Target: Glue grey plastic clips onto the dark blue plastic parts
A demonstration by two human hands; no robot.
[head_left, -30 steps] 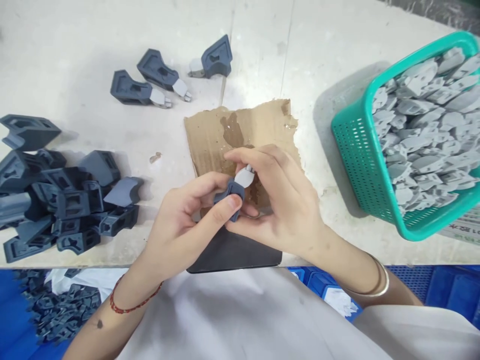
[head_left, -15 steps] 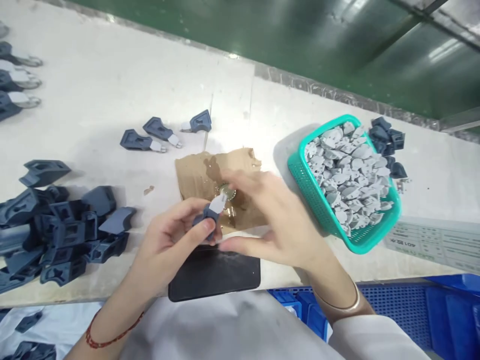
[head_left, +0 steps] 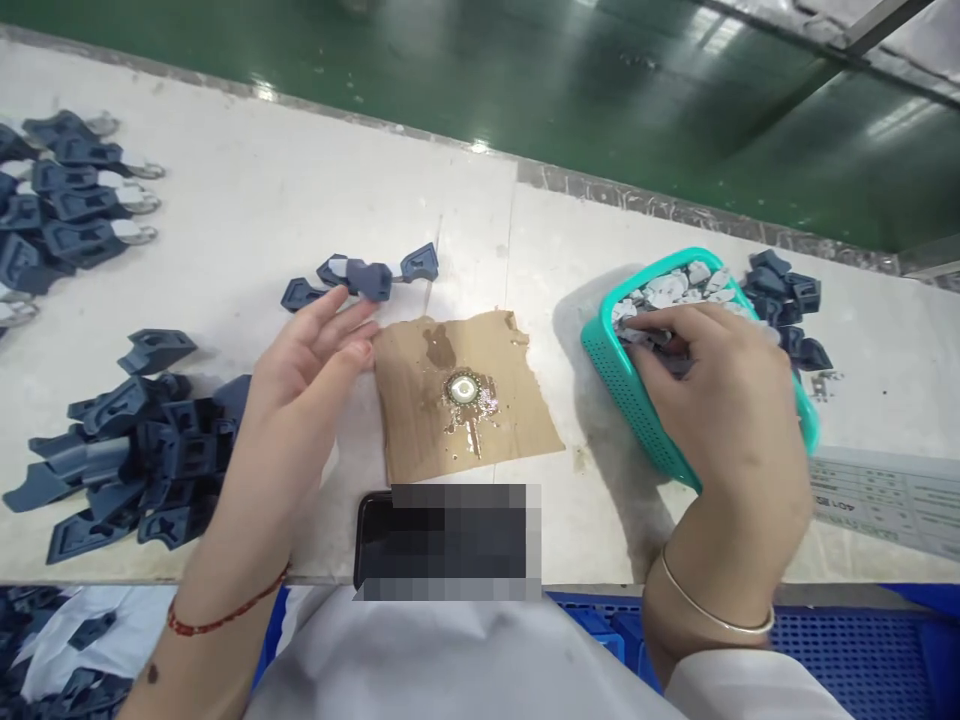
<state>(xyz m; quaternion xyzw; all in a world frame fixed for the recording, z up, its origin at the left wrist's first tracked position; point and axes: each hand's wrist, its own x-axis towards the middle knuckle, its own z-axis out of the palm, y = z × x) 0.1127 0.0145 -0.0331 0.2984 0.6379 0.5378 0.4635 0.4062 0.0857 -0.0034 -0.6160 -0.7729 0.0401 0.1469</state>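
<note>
The left hand has moved to the cardboard's ten o'clock, fingers loosely spread, the dark block now at its fingertips toward eleven o'clock. The right hand has swung to three o'clock, fingertips inside the green basket. The round, scallop-edged cap is now uncovered.

On the white printed panel toward four o'clock, the number "401" can be read, with blurred characters running on beside it. The rows of smaller green print along the same panel are too faint to make out.
</note>
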